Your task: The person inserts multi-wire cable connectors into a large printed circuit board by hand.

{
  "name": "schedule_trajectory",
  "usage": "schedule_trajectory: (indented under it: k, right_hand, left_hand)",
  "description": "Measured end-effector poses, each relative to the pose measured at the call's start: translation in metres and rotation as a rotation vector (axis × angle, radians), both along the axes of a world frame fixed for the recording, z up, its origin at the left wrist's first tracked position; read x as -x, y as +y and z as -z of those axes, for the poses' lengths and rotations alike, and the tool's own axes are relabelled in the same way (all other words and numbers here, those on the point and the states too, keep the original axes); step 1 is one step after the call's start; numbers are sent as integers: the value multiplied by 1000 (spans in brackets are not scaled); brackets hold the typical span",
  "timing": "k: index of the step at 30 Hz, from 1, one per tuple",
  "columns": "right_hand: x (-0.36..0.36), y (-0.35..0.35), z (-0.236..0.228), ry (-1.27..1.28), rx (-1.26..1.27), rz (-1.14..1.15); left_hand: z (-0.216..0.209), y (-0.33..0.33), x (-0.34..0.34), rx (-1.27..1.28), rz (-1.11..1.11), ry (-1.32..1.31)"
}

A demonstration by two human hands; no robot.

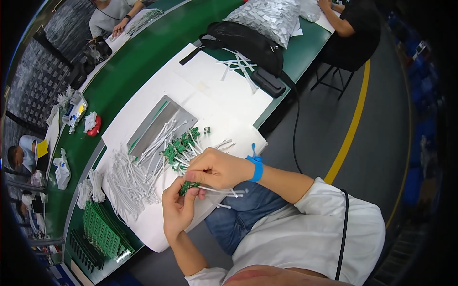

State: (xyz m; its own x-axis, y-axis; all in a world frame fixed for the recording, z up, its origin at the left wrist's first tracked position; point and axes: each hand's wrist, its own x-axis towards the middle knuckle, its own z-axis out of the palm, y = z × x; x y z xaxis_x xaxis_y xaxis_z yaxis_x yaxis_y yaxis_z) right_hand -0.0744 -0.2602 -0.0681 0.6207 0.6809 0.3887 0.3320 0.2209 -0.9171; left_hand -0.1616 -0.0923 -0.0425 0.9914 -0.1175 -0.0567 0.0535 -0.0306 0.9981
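My left hand (177,206) and my right hand (215,169) meet over the near edge of the white sheet, in front of my body. Between their fingertips is a small green circuit board (186,187), pinched from both sides. White cables (222,191) trail from it to the right, past my lap. Just beyond my hands lies a heap of small green circuit boards (180,145) with white leads. To its left spreads a large pile of white cables (130,183). A blue wrist strap (256,168) circles my right wrist.
Behind the heap sits a shallow metal tray (151,125). Green circuit panels (106,231) stand at the lower left. A black bag (250,45), a clear bag of white parts (267,21) and loose cable ties (241,69) lie farther back. Other people sit around the green table (157,52).
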Motion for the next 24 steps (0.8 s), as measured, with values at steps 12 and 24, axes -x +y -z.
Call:
schedule_trajectory:
  k: [12,24]
  right_hand:
    - [-65,12,11,-542,287,737]
    - [-17,-10,-14,-370,341,239]
  left_hand:
    - [9,11,-6,99,-133,-126]
    - [-1,3,-11,104,-164,-21]
